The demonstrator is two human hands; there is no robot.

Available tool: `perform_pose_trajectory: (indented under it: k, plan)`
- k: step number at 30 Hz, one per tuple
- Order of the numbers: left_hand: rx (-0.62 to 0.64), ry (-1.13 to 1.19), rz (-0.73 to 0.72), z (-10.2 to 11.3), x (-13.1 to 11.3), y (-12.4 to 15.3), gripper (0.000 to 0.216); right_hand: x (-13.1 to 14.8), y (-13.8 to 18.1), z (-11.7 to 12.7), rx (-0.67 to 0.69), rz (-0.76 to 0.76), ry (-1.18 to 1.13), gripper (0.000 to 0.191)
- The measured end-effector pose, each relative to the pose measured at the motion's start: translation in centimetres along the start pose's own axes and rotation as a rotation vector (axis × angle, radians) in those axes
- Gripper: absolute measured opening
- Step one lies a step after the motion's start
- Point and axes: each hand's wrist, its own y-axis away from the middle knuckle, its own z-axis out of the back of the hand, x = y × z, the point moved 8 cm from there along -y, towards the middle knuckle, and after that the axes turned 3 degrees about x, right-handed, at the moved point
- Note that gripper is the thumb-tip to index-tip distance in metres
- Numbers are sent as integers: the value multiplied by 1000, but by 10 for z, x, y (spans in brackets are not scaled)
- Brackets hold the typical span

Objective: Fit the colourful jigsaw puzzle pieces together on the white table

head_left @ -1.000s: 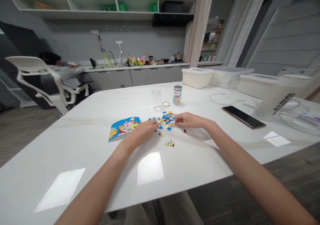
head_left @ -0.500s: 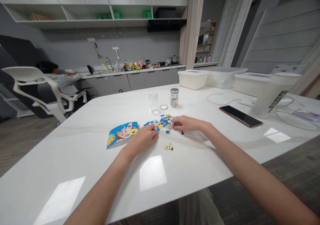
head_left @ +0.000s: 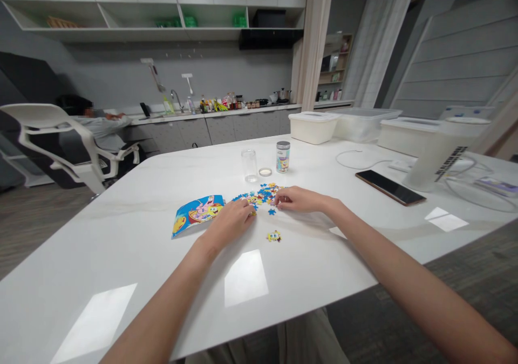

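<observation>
A loose pile of small jigsaw puzzle pieces (head_left: 265,193), blue, yellow and red, lies mid-table. At its near left edge rests my left hand (head_left: 233,218), fingers curled and touching the pieces; a yellowish bit shows by its fingertips. My right hand (head_left: 297,199) is at the pile's right edge, fingers bent together, and whatever they pinch is hidden. Nearer me lies a small joined cluster (head_left: 274,236) with a yellow cartoon face. One blue piece (head_left: 272,211) sits apart between the hands. Left of my left hand is a curled picture sheet (head_left: 197,213) with cartoon figures.
Behind the pile stand a clear jar (head_left: 249,166), a ring-shaped lid (head_left: 265,172) and a lidded cartoon-printed can (head_left: 283,157). On the right are a phone (head_left: 389,187), a pale bottle (head_left: 443,156), cables and storage boxes (head_left: 312,127). A person sits beyond the white chair (head_left: 60,137).
My right hand has shifted slightly left over the pile. A dark red piece formerly visible below it no longer shows. My left hand has barely moved.
</observation>
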Motion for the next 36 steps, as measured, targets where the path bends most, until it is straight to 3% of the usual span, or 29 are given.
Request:
perform_pose_trajectory:
  k: [12,18,23,27,32,36]
  plan:
    - [-52,63,34,13,-7,2,24,4,1,0,-1,-3,19,17]
    - [15,120,-137,7,-27,6,21,-9,1,3,-31,-46,9,17]
    - [70,139,-168,2,-36,4,23,-18,0,7,-150,-110,71,24]
    - [98,127,-176,1,-41,3,23,-6,-8,2,-255,25,119,26]
    - [96,107,-158,1,-41,4,22,-1,-21,-17,-173,23,161,39]
    - [74,94,-171,2,-41,4,22,-3,-22,-19,-176,25,185,40]
